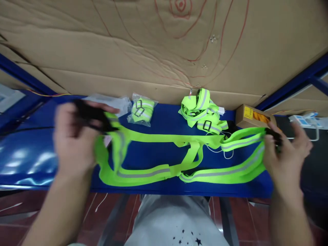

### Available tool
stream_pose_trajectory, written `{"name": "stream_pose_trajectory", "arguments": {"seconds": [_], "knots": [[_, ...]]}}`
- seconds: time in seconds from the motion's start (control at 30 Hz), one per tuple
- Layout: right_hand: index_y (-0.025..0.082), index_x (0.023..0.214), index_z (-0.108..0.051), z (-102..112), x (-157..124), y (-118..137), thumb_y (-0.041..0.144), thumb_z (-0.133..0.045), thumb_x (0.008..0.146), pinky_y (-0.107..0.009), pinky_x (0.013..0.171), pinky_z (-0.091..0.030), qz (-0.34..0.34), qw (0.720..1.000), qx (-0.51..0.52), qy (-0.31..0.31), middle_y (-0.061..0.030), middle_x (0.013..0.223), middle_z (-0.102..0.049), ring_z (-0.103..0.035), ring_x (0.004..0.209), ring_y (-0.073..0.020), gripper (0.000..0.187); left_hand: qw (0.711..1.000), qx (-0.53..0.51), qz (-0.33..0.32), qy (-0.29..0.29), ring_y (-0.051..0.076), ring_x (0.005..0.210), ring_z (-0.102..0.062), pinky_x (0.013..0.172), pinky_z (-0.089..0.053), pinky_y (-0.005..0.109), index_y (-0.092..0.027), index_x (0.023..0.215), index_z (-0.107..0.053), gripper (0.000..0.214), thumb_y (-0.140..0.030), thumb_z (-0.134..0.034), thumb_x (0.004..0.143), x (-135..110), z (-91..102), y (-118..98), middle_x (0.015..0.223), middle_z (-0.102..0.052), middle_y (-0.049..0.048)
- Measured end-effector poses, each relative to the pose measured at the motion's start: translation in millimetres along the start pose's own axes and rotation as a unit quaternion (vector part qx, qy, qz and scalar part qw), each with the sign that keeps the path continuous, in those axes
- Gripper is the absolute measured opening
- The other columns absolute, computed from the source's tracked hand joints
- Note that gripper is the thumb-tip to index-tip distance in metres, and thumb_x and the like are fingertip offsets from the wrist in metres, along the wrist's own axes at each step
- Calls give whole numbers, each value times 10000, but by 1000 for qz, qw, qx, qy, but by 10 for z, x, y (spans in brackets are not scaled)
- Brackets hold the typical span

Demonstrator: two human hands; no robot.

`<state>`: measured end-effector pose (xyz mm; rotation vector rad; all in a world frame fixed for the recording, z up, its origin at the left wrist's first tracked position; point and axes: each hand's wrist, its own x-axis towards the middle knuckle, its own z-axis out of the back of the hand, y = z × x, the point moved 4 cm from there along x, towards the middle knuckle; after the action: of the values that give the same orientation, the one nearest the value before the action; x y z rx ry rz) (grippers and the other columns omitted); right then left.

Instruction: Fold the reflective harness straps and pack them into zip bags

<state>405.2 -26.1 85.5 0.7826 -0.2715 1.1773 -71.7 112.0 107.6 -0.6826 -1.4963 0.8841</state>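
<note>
Reflective harness [159, 137] — we are holding it stretched out across the blue table [38, 153], its neon-yellow webbing with grey stripes lying in loops between our two hands. Our left hand [73, 140] is wrapping round the black end piece [89, 114] on the left, fingers curled shut over it, though the blur is hiding the exact grip. Our right hand [287, 153] is pinching the other black end [273, 133] between thumb and fingertips, the remaining fingers spreading loose. We are judging it light, soft and floppy — webbing that sags and tangles wherever it is not pulled taut, neither fragile nor slippery. The stiffer black ends look like the surest places to grip. Behind it a bagged harness [142, 110], a loose bundle [202, 112] and a small box [252, 118] are sitting against the cardboard sheet [128, 51].
</note>
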Motion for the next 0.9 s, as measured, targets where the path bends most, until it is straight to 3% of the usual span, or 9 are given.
{"name": "stream_pose_trajectory", "arguments": {"seconds": [0.03, 0.07, 0.17, 0.23, 0.33, 0.47, 0.67, 0.8, 0.9], "knots": [[279, 1419, -653, -62, 28, 153, 409, -584, 966, -663, 1240, -177, 33, 999, -21, -24, -130, 1680, -309, -251, 1556, -437, 476, 998, 1, -15, 69, 204, 989, -706, 877, -568, 362, -245, 1109, -630, 345, -374, -801, 839, -48, -189, 37, 1078, -734, 15], [266, 1445, -628, -153, 49, 343, 349, -591, 964, -619, 1246, -233, 106, 994, -28, -11, -139, 1664, -341, -311, 1537, -407, 489, 989, 8, -29, 146, 208, 998, -707, 890, -564, 362, -238, 1108, -643, 341, -332, -815, 829, -105, -391, 75, 1102, -740, 37], [319, 1586, -421, -472, 46, 875, 145, -478, 985, -453, 1161, -456, 236, 961, 64, 127, -83, 1515, -549, -546, 1379, -275, 628, 943, 43, -27, 328, 211, 1035, -690, 945, -527, 356, -204, 1126, -690, 308, -325, -791, 861, -285, -935, 214, 1115, -743, 79], [313, 1544, -490, -657, -4, 1196, 114, -484, 972, -464, 1063, -520, 315, 936, 42, 152, -102, 1401, -608, -610, 1236, -294, 605, 917, 54, 4, 395, 194, 982, -684, 899, -515, 322, -191, 1112, -711, 286, -358, -764, 886, -377, -1183, 308, 1083, -739, 71], [270, 1521, -528, -942, -94, 1460, 76, -471, 956, -489, 958, -532, 354, 924, 7, 144, -144, 1330, -606, -612, 1106, -314, 599, 912, 63, 52, 401, 170, 874, -651, 809, -487, 287, -172, 1008, -714, 233, -377, -742, 900, -450, -1325, 429, 963, -713, 41], [275, 1627, -349, -1194, -238, 1458, 21, -441, 921, -456, 883, -511, 350, 929, 7, 116, -163, 1313, -585, -593, 1088, -317, 755, 920, 74, 67, 379, 152, 782, -584, 714, -434, 275, -161, 909, -685, 242, -401, -715, 921, -526, -1278, 533, 857, -641, 20], [323, 1677, -160, -1192, -361, 1427, 10, -420, 931, -456, 824, -498, 342, 934, -47, 96, -166, 1333, -575, -567, 995, -307, 850, 893, 94, 56, 437, 156, 795, -562, 705, -402, 283, -171, 940, -674, 195, -362, -646, 973, -662, -1286, 530, 882, -632, 20], [286, 1689, -58, -1205, -478, 1526, 40, -402, 951, -498, 856, -521, 343, 931, -48, 113, -198, 1400, -539, -570, 1054, -336, 851, 908, 22, 115, 402, 154, 821, -586, 719, -443, 271, -169, 993, -693, 232, -393, -631, 980, -659, -1289, 548, 911, -649, 25], [235, 1687, 25, -1239, -560, 1578, 68, -432, 948, -534, 914, -534, 356, 922, 5, 152, -234, 1434, -493, -556, 1200, -376, 885, 896, -57, 178, 403, 162, 877, -618, 774, -485, 273, -166, 1047, -715, 233, -374, -665, 954, -651, -1289, 595, 964, -690, 33]]}}
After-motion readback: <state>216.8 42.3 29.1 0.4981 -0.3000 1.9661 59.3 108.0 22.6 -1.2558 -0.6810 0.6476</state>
